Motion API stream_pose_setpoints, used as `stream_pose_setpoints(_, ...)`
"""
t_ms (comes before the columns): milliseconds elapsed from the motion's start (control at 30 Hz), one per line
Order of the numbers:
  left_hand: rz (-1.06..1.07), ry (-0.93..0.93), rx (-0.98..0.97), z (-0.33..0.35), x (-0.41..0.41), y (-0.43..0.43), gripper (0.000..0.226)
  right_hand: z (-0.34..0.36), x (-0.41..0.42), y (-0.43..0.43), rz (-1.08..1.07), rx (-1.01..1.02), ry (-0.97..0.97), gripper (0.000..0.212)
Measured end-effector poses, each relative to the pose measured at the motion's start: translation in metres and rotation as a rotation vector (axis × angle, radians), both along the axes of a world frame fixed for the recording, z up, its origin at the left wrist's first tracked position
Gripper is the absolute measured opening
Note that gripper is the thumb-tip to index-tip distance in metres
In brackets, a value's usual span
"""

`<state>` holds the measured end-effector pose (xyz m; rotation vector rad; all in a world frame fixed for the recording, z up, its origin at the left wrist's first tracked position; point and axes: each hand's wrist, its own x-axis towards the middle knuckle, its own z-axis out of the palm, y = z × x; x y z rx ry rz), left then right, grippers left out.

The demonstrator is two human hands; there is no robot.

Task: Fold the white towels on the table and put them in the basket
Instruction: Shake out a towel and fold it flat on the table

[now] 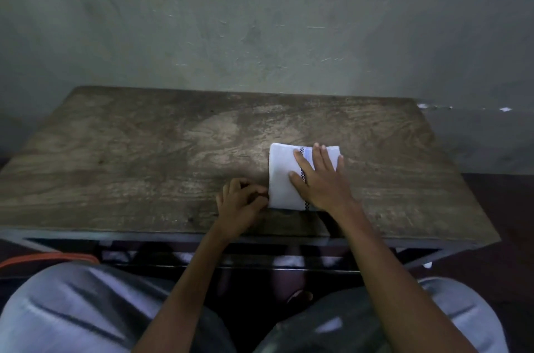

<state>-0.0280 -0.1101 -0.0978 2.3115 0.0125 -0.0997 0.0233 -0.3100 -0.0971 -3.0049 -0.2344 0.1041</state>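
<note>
On table (130,165): right hand (323,179) flat, pressing towel (281,176); left hand (239,205) curled, apparently pinching its edge; one-sided lift could spring folds open.

No legible text or labels

A scuffed grey wall (260,20) fills twelve o'clock. White scraps (505,109) lie at two o'clock. Dark floor (508,208) shows at three.

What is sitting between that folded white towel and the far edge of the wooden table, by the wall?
Nothing. The head view shows only bare wood on the worn brown wooden table from the folded white towel to its far edge.
</note>
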Motion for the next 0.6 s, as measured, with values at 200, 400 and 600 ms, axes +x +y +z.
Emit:
stream_pose_setpoints(200,-0.133,0.094,0.072,0.009,0.002,0.002,0.012,-0.008,0.000,0.001,0.022,0.025,-0.094,0.085)
stream_pose_setpoints(400,-0.146,0.097,0.101,0.004,0.003,-0.001,0.026,-0.007,0.000,0.004,-0.019,0.058,-0.098,0.078)
stream_pose_setpoints(600,-0.141,0.050,0.062,-0.004,0.005,-0.001,0.031,-0.013,0.001,0.005,-0.018,0.107,-0.123,0.071)
